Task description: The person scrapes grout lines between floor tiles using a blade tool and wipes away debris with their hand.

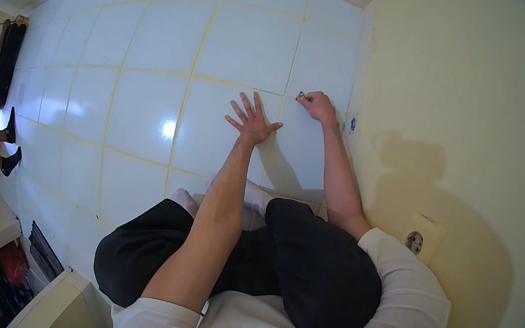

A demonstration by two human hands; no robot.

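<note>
On the glossy pale floor tiles [246,46] with yellowish joint lines, my left hand [253,122] lies flat, fingers spread, with nothing in it. To its right, my right hand [318,106] is closed on a small dark and tan object [301,96], too small to name. The object's tip is at a joint between tiles, near the wall on the right. My crossed legs in dark trousers [320,274] are below both hands.
A yellowish wall [465,79] with a socket [414,242] rises on the right. At the far left are another person's feet in dark shoes [10,161] and a dark bag-like object [2,67]. A pale cabinet-like block [61,310] stands at the lower left.
</note>
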